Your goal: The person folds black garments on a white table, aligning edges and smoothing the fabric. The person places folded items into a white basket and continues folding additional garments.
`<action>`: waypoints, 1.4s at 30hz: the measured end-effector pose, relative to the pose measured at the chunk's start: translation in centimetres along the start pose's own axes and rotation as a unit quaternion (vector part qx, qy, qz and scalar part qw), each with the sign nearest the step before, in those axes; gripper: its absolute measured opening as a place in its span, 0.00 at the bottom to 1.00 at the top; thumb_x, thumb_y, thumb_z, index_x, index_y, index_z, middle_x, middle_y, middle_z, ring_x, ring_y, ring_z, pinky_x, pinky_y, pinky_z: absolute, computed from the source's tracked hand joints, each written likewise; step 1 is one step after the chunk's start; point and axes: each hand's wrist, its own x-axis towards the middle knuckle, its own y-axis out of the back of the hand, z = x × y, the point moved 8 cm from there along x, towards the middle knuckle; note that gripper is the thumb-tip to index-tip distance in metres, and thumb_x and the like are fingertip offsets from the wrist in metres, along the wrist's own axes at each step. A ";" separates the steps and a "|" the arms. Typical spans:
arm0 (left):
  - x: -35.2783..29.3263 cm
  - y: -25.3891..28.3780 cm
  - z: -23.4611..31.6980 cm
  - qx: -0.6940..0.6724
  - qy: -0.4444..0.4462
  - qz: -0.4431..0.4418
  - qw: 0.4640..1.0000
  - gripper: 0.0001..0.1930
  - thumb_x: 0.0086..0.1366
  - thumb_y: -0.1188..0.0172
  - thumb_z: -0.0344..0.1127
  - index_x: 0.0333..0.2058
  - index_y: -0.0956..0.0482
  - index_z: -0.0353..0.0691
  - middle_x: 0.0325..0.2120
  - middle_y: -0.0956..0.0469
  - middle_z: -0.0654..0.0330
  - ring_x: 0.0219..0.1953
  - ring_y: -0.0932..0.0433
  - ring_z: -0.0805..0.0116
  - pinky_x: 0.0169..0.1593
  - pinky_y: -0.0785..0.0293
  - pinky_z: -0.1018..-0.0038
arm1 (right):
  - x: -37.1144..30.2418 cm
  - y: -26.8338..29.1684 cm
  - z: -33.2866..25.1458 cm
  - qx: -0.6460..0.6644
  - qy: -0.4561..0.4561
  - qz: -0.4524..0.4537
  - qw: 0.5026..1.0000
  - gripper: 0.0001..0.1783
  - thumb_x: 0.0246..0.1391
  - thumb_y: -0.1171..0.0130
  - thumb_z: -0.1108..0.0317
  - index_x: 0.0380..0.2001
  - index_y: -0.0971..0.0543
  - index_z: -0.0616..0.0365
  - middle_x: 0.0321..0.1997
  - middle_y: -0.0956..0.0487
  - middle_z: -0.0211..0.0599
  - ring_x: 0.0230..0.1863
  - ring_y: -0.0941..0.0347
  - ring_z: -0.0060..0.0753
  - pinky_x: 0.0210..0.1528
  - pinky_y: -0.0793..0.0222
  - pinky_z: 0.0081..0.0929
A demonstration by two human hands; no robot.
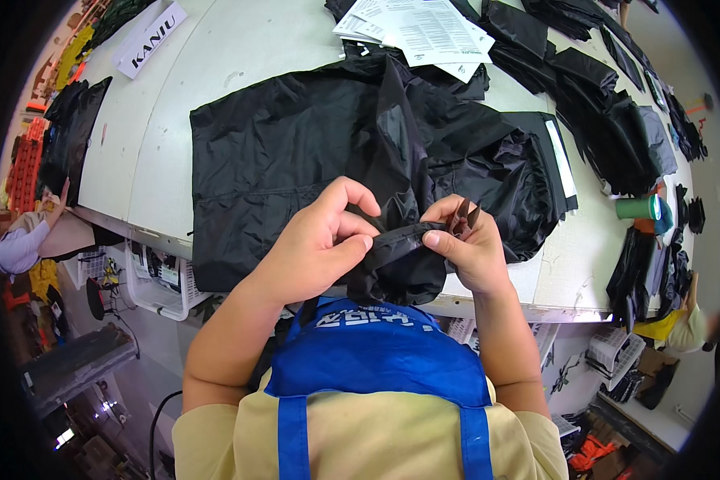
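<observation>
A black garment (272,160) of thin, shiny fabric lies spread and crumpled over the table in front of me. My left hand (320,232) pinches a narrow hemmed edge (400,240) of it between thumb and fingers, index finger raised. Close by, my right hand (468,244) grips the same edge with the thumb on top. Two dark pointed blades (464,216), apparently thread snips, stick up from between the right fingers; their handle is hidden. Part of the garment hangs over the table's near edge against my blue apron (376,352).
White printed sheets (424,32) lie beyond the garment. Folded black pieces (592,104) are stacked along the right, near a green cylinder (636,209). A white sign (150,38) stands far left. White baskets (164,280) sit below the table edge. Other people work at both sides.
</observation>
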 end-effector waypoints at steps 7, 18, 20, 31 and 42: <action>0.1 0.1 -0.1 -0.030 -0.048 -0.009 0.998 0.12 0.62 0.54 0.19 0.42 0.41 0.39 0.36 0.21 0.57 0.38 0.28 0.82 0.44 0.33 0.82 | -1.4 -1.7 -5.3 -0.295 0.215 0.054 0.929 0.19 0.38 0.30 0.79 0.38 0.19 0.54 0.42 0.25 0.31 0.27 0.34 0.16 0.27 0.39 0.15; 0.2 -1.2 1.3 -0.013 -0.072 -0.015 0.997 0.11 0.60 0.46 0.20 0.39 0.36 0.39 0.32 0.21 0.62 0.36 0.27 0.83 0.41 0.33 0.81 | -0.2 -2.6 -5.2 -0.208 0.166 -0.011 0.964 0.09 0.50 0.38 0.75 0.35 0.26 0.60 0.33 0.28 0.33 0.32 0.33 0.22 0.34 0.38 0.18; 0.1 -1.0 1.1 -0.026 -0.060 -0.012 0.998 0.12 0.60 0.46 0.19 0.39 0.36 0.39 0.33 0.21 0.61 0.36 0.27 0.83 0.41 0.34 0.82 | -0.7 -1.8 -5.1 -0.095 0.122 0.009 0.988 0.20 0.50 0.39 0.69 0.44 0.32 0.62 0.35 0.28 0.37 0.33 0.33 0.23 0.37 0.37 0.18; 0.4 -0.9 0.7 -0.002 -0.043 -0.008 0.999 0.14 0.61 0.47 0.20 0.42 0.39 0.40 0.34 0.19 0.59 0.33 0.31 0.86 0.39 0.37 0.85 | -2.5 -2.6 -7.0 -0.434 0.258 0.035 0.863 0.17 0.36 0.28 0.69 0.31 0.23 0.59 0.29 0.21 0.34 0.25 0.25 0.32 0.27 0.33 0.25; -0.4 0.5 0.6 0.007 -0.087 0.033 0.996 0.16 0.56 0.40 0.20 0.42 0.33 0.37 0.33 0.20 0.60 0.39 0.24 0.79 0.45 0.32 0.82 | -6.2 20.5 0.0 -0.208 0.160 0.463 0.846 0.11 0.55 0.39 0.68 0.39 0.23 0.61 0.30 0.26 0.28 0.28 0.33 0.15 0.30 0.36 0.12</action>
